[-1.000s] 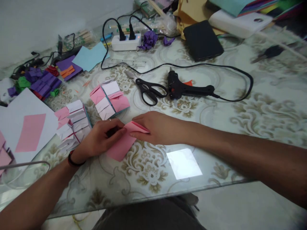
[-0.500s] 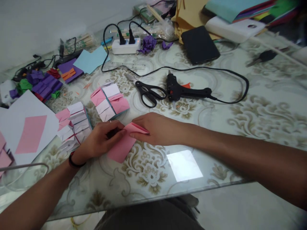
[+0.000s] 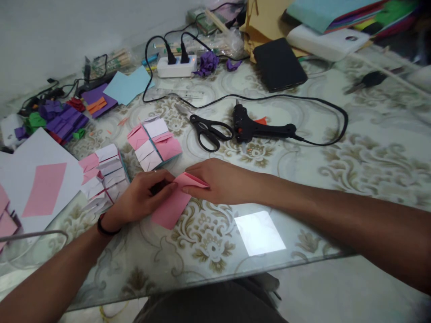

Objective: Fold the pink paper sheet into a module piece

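A sheet of pink paper [image 3: 172,208] is held between both hands above the near part of the table, its upper right end folded over. My left hand [image 3: 144,194] pinches its upper left edge with thumb and fingers. On the other side, my right hand [image 3: 215,181] grips the folded end, thumb in front and fingers behind, partly hidden. Just beyond the left hand lie two folded-paper blocks in pink and white, a nearer one [image 3: 104,177] and a farther one [image 3: 155,142].
Black scissors [image 3: 210,131] and a corded glue gun [image 3: 259,125] lie beyond my hands. A power strip [image 3: 177,66] and a black flat case [image 3: 280,63] sit farther back. White sheets [image 3: 72,179] with a pink strip [image 3: 44,189] and purple folded pieces [image 3: 63,119] are at left.
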The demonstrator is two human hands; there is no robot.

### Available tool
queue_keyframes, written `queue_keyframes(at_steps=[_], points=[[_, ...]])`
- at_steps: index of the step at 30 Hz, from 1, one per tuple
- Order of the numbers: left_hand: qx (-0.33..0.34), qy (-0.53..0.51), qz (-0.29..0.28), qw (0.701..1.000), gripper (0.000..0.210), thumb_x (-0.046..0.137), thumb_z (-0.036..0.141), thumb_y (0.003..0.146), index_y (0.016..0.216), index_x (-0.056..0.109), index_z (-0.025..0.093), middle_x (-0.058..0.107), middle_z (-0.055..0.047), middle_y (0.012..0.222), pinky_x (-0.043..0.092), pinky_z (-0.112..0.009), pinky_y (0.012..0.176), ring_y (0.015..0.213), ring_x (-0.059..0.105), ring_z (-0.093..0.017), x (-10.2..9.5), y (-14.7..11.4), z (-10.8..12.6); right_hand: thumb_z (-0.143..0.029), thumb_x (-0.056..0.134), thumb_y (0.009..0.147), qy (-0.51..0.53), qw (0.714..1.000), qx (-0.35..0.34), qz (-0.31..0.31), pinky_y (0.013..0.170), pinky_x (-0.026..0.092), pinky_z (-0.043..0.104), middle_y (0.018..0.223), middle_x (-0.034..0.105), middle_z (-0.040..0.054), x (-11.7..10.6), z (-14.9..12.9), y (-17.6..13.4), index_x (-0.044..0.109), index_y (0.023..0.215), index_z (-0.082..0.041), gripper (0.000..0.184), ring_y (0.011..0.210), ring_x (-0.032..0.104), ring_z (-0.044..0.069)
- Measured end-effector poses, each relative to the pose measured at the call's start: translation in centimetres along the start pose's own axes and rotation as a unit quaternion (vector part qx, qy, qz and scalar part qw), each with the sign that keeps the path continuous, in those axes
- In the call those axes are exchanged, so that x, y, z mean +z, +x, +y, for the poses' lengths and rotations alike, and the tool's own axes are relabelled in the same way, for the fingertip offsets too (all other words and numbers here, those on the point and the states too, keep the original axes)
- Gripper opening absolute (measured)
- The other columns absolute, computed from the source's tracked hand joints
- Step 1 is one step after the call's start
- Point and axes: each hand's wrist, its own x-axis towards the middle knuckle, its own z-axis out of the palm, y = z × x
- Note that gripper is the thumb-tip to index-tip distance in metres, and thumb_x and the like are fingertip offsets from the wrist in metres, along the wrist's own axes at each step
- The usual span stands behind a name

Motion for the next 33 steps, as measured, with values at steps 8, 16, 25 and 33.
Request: queue_keyframes(at_steps=[8, 16, 25, 33], points=[[0.017, 0.003, 0.003, 1.000, 0.019, 0.059, 0.024, 0.104, 0.089, 0.067, 0.017, 0.061, 0.004, 0.068, 0.035, -0.021, 0.054, 0.057, 0.048, -0.007, 0.10, -0.01, 0.10, -0.041, 0.052, 0.101, 0.000, 1.000, -0.003, 0.005, 0.066, 0.025, 0.027, 0.069, 0.057, -0.0004, 0.03, 0.04, -0.06, 0.051, 0.078, -0.017, 0.034, 0.065, 0.042, 0.010], [0.048, 0.049, -0.041, 0.997, 0.023, 0.059, 0.029, 0.105, 0.085, 0.063, 0.018, 0.056, 0.003, 0.068, 0.035, -0.025, 0.057, 0.058, 0.048, -0.010, 0.09, -0.02, -0.11, -0.031, 0.056, 0.101, -0.002, 0.999, -0.025, -0.019, 0.068, 0.023, 0.029, 0.076, 0.055, -0.0009, -0.10, 0.13, 0.07, 0.051, 0.075, -0.016, 0.030, 0.068, 0.040, 0.009], [0.058, 0.058, -0.039, 0.996, 0.025, 0.057, 0.029, 0.106, 0.085, 0.062, 0.018, 0.057, 0.002, 0.068, 0.036, -0.025, 0.057, 0.059, 0.049, -0.010, 0.09, 0.03, -0.10, -0.031, 0.057, 0.100, 0.000, 1.000, -0.019, -0.025, 0.068, 0.023, 0.028, 0.077, 0.054, -0.0014, -0.19, -0.04, 0.03, 0.050, 0.076, -0.016, 0.029, 0.069, 0.041, 0.009], [0.050, 0.040, -0.032, 0.997, 0.022, 0.058, 0.027, 0.106, 0.087, 0.063, 0.019, 0.056, 0.003, 0.068, 0.036, -0.026, 0.058, 0.059, 0.048, -0.010, 0.16, -0.05, -0.20, -0.036, 0.055, 0.102, -0.001, 1.000, -0.015, -0.024, 0.068, 0.023, 0.029, 0.078, 0.058, -0.0004, -0.10, 0.04, 0.10, 0.049, 0.075, -0.016, 0.033, 0.068, 0.043, 0.009]])
